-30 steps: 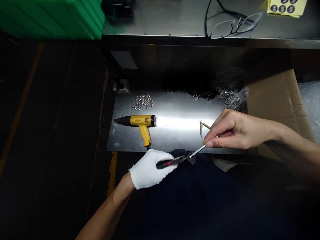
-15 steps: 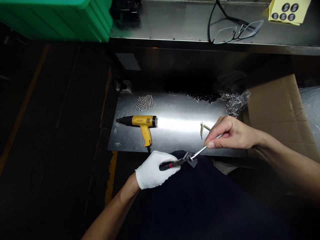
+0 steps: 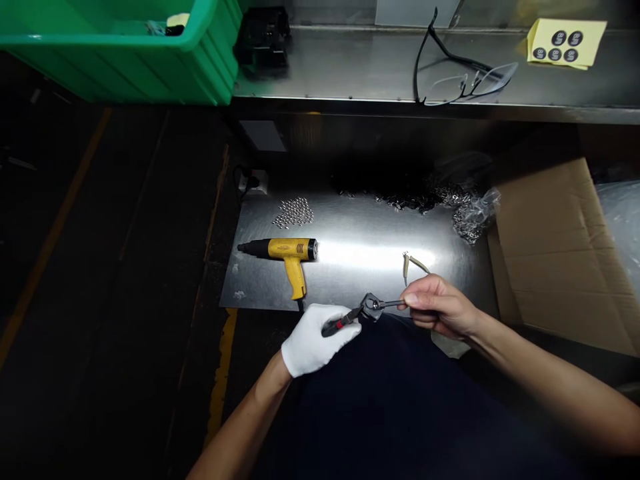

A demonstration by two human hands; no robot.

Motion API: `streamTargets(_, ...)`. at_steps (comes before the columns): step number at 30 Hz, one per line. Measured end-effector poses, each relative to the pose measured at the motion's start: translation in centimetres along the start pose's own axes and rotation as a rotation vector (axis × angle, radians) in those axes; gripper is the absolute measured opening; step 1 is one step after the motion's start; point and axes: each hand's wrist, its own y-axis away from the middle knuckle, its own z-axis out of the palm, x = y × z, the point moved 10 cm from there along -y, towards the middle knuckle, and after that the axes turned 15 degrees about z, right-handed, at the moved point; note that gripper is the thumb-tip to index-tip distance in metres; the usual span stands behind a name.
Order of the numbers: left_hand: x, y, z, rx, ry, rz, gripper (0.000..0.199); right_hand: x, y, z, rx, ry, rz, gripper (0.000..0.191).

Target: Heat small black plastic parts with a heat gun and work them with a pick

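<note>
From the head camera, the person's gloved left hand (image 3: 313,343) wraps closed around the black-and-red handles of a pair of pliers (image 3: 343,323), in a white glove at the near edge of the steel sheet. The pliers' jaws bite on or close around a small dark metal part (image 3: 373,305), though the fingers and the part's exact seating are partly hidden. The bare right hand (image 3: 437,308) comes in from the right, its thumb and fingers pinched closed on a thin metal rod (image 3: 393,304), whose far end meets that dark part.

On the steel sheet (image 3: 360,280), two slim tan pieces (image 3: 410,265) lie just beyond the right hand. A yellow heat gun (image 3: 280,250) rests to the left, with a patch of small silver pellets (image 3: 293,212) behind it. A dark heap of small parts (image 3: 405,199) runs along the far edge, beside a clear plastic bag of metal bits (image 3: 475,217). Judging from how things lie, the piece in hand looks mid-work, and the pellets and the heap appear largely untouched. Rimless glasses (image 3: 465,83) lie on the far shelf.
</note>
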Motion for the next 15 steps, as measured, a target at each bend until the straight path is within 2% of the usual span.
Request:
streamTargets(6, -0.4, -0.3, 0.6, -0.022, 0.037, -0.002, 0.036, 2.7, -0.3, 0.5, -0.051, -0.175, 0.049, 0.027)
streamTargets(15, -0.2, -1.0, 2.1, -0.023, 0.201, 0.037, 0.032, 3.7, -1.3, 1.2, -0.216, -0.224, -0.022, 0.031)
